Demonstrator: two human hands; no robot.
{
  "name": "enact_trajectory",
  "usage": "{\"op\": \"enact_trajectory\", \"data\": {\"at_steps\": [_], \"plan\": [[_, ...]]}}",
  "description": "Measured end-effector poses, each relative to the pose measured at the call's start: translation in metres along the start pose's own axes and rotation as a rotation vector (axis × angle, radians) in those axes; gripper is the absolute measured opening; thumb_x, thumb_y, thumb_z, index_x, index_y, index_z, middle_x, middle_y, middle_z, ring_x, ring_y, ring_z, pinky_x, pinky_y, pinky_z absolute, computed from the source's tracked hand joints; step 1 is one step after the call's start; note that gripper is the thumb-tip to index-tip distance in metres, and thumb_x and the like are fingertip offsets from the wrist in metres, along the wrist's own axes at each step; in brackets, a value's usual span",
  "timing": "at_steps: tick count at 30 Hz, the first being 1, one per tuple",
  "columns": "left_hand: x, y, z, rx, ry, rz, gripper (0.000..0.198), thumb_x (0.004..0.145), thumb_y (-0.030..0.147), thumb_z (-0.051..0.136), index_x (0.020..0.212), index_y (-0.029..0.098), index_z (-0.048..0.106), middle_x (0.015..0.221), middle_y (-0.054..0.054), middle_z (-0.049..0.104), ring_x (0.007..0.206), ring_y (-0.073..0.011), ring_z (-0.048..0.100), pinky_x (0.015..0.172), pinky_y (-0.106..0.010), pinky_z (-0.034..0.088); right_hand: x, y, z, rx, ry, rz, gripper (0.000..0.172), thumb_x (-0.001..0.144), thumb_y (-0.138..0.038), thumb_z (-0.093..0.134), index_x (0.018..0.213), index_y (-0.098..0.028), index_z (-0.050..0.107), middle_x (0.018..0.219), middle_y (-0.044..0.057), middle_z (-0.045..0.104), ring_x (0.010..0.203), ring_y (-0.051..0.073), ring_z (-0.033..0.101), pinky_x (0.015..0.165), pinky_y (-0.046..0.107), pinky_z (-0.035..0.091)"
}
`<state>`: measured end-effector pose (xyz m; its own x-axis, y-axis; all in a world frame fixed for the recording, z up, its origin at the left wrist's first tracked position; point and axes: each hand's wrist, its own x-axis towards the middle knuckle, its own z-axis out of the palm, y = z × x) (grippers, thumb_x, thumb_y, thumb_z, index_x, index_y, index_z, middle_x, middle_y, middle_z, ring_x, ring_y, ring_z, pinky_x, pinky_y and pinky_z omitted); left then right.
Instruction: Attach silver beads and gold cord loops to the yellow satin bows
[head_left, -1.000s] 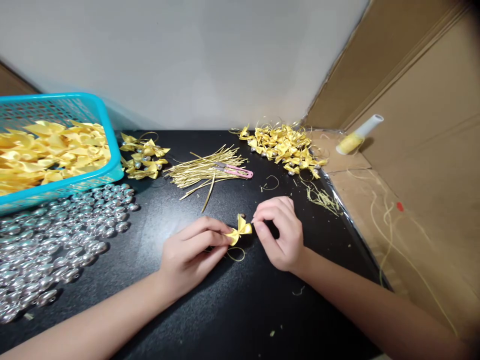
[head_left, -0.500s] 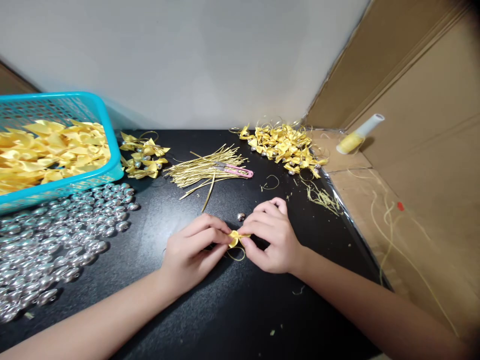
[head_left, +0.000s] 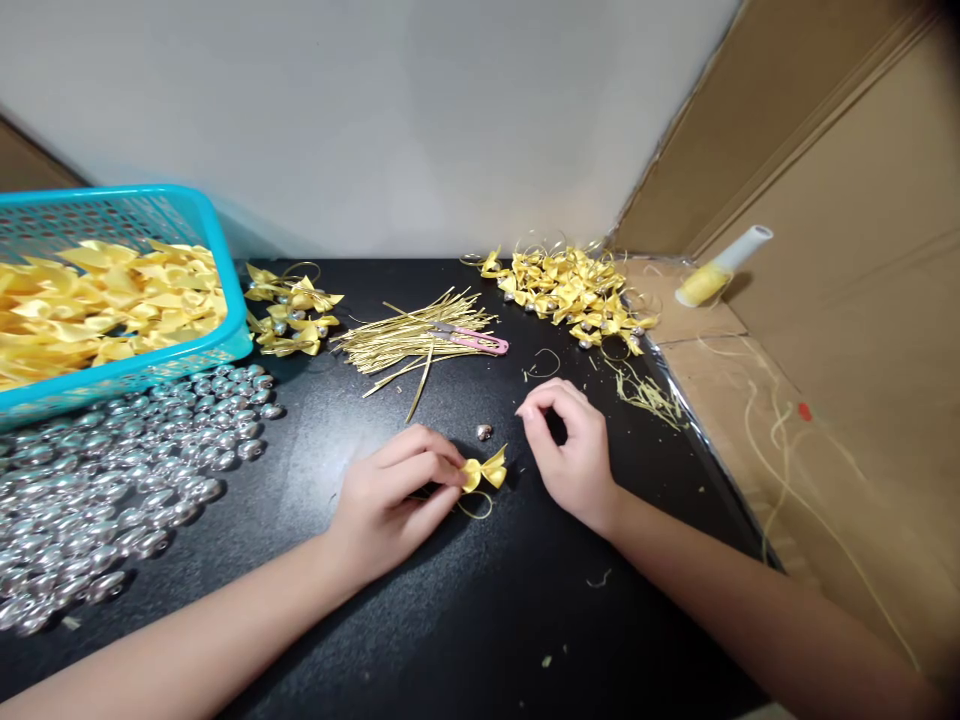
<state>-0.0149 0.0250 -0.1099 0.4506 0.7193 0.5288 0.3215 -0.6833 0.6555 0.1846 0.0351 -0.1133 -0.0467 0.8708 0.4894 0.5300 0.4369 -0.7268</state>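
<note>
My left hand (head_left: 394,485) pinches one end of a small yellow ribbon bow (head_left: 493,468) just above the black table. A thin gold loop (head_left: 478,507) curves out below the bow, close to my left fingertips. Behind the bow lies a single silver bead (head_left: 484,432). To its right, apart from the bow, my right hand (head_left: 574,455) is closed with thumb and forefinger together. Whatever these fingertips hold, if anything, is too small to make out.
A turquoise basket (head_left: 238,345) of yellow bows stands left, with many silver beads (head_left: 142,480) before it. Gold ties (head_left: 405,335) lie under a pink-handled cutter (head_left: 480,342). Beaded bows (head_left: 570,290) are heaped back right, near thread scraps (head_left: 649,395) and a thread spool (head_left: 720,270).
My right hand has let go of the bow and moved right and slightly up, its fingers curled. My left hand keeps its hold on the bow, whose right end now shows.
</note>
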Motion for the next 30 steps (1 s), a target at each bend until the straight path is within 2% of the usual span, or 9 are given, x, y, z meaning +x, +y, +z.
{"op": "enact_trajectory", "data": {"at_steps": [2,5,7,10,17,25,28,30], "plan": [[0.0,0.0,0.0,-0.003,0.0,0.003,0.017,0.08,0.001,0.06,0.076,0.018,0.061,0.077,-0.002,0.065,0.071,-0.0123,0.062,0.064,-0.023,0.052,-0.001,0.0,-0.001,0.013,-0.047,-0.025,0.015,0.085,-0.015,0.051,0.072,-0.021,0.055,0.071,0.001,0.063,0.072,0.017,0.057,0.073,0.036,0.039],[0.0,0.001,0.0,-0.004,-0.001,-0.003,0.017,0.079,0.002,0.062,0.076,0.018,0.061,0.077,-0.002,0.064,0.071,-0.0122,0.062,0.064,-0.023,0.051,-0.004,-0.004,-0.001,-0.001,-0.214,-0.173,0.002,0.08,-0.02,0.061,0.08,-0.022,0.062,0.081,0.0,0.069,0.08,0.018,0.059,0.079,0.038,0.036],[0.0,0.0,0.0,-0.004,0.005,-0.01,0.016,0.079,0.002,0.063,0.076,0.018,0.061,0.077,-0.002,0.064,0.071,-0.0121,0.062,0.064,-0.023,0.051,-0.006,-0.006,0.0,-0.029,-0.273,-0.276,0.007,0.079,-0.022,0.064,0.086,-0.023,0.064,0.085,-0.001,0.072,0.083,0.018,0.06,0.081,0.039,0.034],[0.0,0.0,0.0,-0.007,0.022,-0.023,0.015,0.078,0.002,0.063,0.077,0.017,0.062,0.076,-0.002,0.064,0.07,-0.0114,0.063,0.064,-0.021,0.051,-0.008,-0.007,0.003,-0.064,-0.265,-0.342,0.006,0.084,-0.021,0.063,0.085,-0.025,0.066,0.084,-0.004,0.074,0.083,0.016,0.061,0.083,0.039,0.032],[0.001,-0.001,0.001,-0.038,0.031,-0.051,0.016,0.076,0.001,0.064,0.073,0.016,0.062,0.074,-0.001,0.065,0.067,-0.01,0.063,0.062,-0.019,0.051,-0.01,-0.004,0.008,-0.08,-0.182,-0.348,0.01,0.085,-0.022,0.065,0.076,-0.023,0.065,0.077,-0.006,0.075,0.078,0.013,0.062,0.086,0.037,0.03],[0.005,-0.004,0.0,-0.177,-0.004,-0.155,0.017,0.076,0.002,0.065,0.068,0.016,0.061,0.07,0.0,0.065,0.066,-0.0099,0.062,0.063,-0.02,0.049,-0.013,-0.001,0.005,-0.13,-0.192,-0.489,0.009,0.085,-0.017,0.065,0.084,-0.026,0.065,0.082,-0.009,0.075,0.08,0.013,0.061,0.09,0.04,0.027],[0.007,-0.006,0.0,-0.318,-0.039,-0.227,0.018,0.076,0.002,0.065,0.067,0.017,0.062,0.07,0.001,0.064,0.066,-0.0099,0.062,0.063,-0.02,0.05,-0.012,-0.004,0.004,-0.143,-0.23,-0.46,0.006,0.088,-0.019,0.062,0.085,-0.024,0.063,0.082,-0.007,0.074,0.08,0.013,0.06,0.09,0.04,0.026],[0.008,-0.006,-0.001,-0.395,-0.046,-0.269,0.018,0.076,0.002,0.064,0.067,0.018,0.062,0.07,0.002,0.064,0.066,-0.0095,0.062,0.062,-0.02,0.05,-0.011,-0.006,0.004,-0.114,-0.282,-0.383,0.008,0.09,-0.019,0.058,0.083,-0.021,0.06,0.08,-0.004,0.072,0.079,0.014,0.06,0.088,0.039,0.028]]}}
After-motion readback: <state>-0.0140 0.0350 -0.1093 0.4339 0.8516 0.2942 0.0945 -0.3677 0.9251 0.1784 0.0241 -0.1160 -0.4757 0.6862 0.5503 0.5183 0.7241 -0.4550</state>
